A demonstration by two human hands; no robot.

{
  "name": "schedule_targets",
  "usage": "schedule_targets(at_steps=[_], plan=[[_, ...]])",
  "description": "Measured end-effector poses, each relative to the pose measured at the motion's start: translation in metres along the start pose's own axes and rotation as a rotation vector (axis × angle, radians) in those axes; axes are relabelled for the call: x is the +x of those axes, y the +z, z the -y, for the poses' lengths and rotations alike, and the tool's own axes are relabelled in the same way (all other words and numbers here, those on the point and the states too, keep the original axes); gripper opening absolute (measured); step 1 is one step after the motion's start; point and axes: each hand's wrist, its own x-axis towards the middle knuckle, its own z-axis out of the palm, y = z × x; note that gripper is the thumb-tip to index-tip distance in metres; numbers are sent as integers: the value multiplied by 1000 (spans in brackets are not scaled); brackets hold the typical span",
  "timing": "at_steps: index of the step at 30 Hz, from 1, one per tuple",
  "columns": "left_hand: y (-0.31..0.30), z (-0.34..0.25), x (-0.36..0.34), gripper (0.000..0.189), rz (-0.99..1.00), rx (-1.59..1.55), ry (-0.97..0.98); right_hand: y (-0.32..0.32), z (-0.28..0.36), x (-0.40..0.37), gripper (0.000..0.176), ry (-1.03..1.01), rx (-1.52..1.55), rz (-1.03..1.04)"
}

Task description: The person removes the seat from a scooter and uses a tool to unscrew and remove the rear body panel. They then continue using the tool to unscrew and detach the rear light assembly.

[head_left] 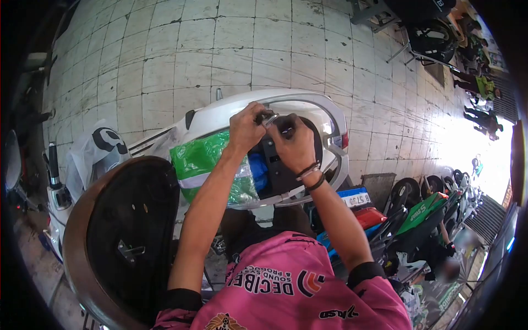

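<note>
Over the open rear of a white scooter point(225, 114), both hands are close together. My left hand point(245, 131) is closed, its fingertips pinched on a small shiny metal part point(268, 120). Beside it, my right hand point(295, 145) is curled with its fingertips near the same part; a dark piece shows by its fingers, too small to name. Below the hands lies the black seat compartment area point(270, 157). Just left of it, a green and white plastic-wrapped package point(203, 162) rests in the opening, with something blue point(258, 171) next to it.
The brown-edged seat point(82, 231) is tipped up at the left, black underside showing. A silver grab rail point(330, 110) curves round the scooter's tail. Plastic covers the front part point(91, 157). More scooters point(423, 212) and people point(484, 88) are at the right. Tiled floor point(220, 49) lies beyond.
</note>
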Motion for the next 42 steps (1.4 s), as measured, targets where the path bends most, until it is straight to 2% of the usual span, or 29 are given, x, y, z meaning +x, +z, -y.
schedule_targets(at_steps=[2,5,6,8,9,13,15,16,18,19,20,22,23,24,25,26,28,30,32,34,36,38,40,41,42], plan=[[-2,0,-2,25,13,-2,-14,1,9,-1,42,-72,-9,-41],[-7,-4,0,19,7,19,-13,-12,18,3,47,-258,-355,69],[-5,0,0,19,0,16,-14,-17,29,5,47,-263,-360,71],[0,9,-2,19,-9,103,73,-26,49,10,50,-149,-542,185],[0,7,-3,19,-13,102,71,-23,49,16,50,-175,-654,166],[-8,-10,1,21,35,37,-67,-31,53,27,39,-208,-813,287],[-16,-22,7,20,81,27,-120,-33,45,33,23,-525,-974,346],[-19,-24,8,19,122,4,-100,-37,44,38,23,-528,-978,349],[-23,-19,7,18,155,-15,-85,-44,45,53,14,-715,-1033,466],[-22,-15,4,19,170,-10,-77,-46,42,62,14,-880,-999,451],[-20,-11,2,20,186,-7,-69,-45,39,70,14,-880,-999,452],[-22,-9,3,21,214,11,-60,-40,37,81,20,-1245,-807,411],[-23,-8,3,22,245,24,-51,-39,34,83,20,-1243,-804,414],[-20,-6,0,22,247,21,-56,-39,33,82,21,-1234,-693,311],[-17,-4,0,21,196,-13,-19,-39,33,83,22,-1225,-583,208],[-15,-1,0,21,142,-45,16,-39,32,80,22,-1228,-582,216],[-17,1,3,18,167,-61,-11,-47,40,59,26,-496,-306,296],[-19,-1,5,16,210,-81,-29,-53,46,50,24,-469,-356,372],[-22,-3,6,17,236,-88,-30,-43,46,45,25,-545,-620,290],[-20,0,6,16,259,-73,-49,-38,46,49,25,-531,-616,341],[-19,2,4,18,188,-18,33,-38,49,49,27,-795,-638,396],[-18,2,4,20,186,21,31,-35,54,43,31,-772,-681,397],[-16,2,4,21,181,56,29,-35,62,37,32,-646,-845,319],[-16,3,5,23,172,26,26,-35,61,39,32,-649,-846,317],[-16,5,4,24,166,-5,22,-35,59,41,25,-720,-835,355]])
